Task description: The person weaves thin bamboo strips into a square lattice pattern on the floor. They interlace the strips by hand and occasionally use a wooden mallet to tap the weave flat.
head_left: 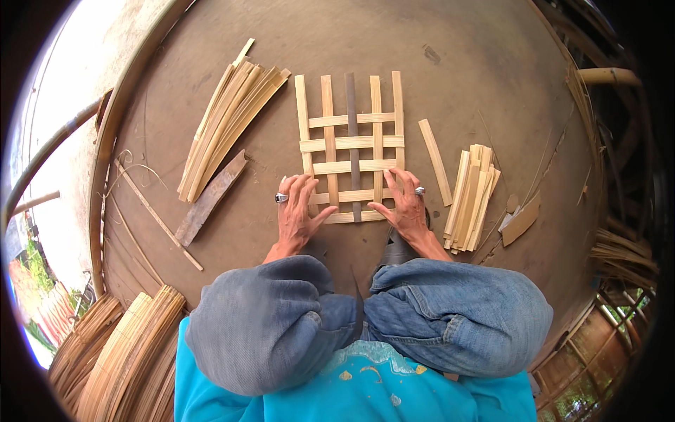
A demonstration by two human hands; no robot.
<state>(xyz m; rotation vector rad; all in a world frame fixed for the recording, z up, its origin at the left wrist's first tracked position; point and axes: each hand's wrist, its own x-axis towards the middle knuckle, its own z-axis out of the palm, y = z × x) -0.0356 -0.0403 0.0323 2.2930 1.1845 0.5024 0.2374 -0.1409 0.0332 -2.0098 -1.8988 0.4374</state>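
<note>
Both flat hands, left hand and right hand, press and hide the lower corners of the pale woven bamboo-strip lattice: five uprights, five crosswise; neither grasps anything.

Five upright strips and five cross strips are counted in the woven mat. Two hands are seen, each with one ring. Two loose bundles of strips are counted: one far left, one right.
</note>
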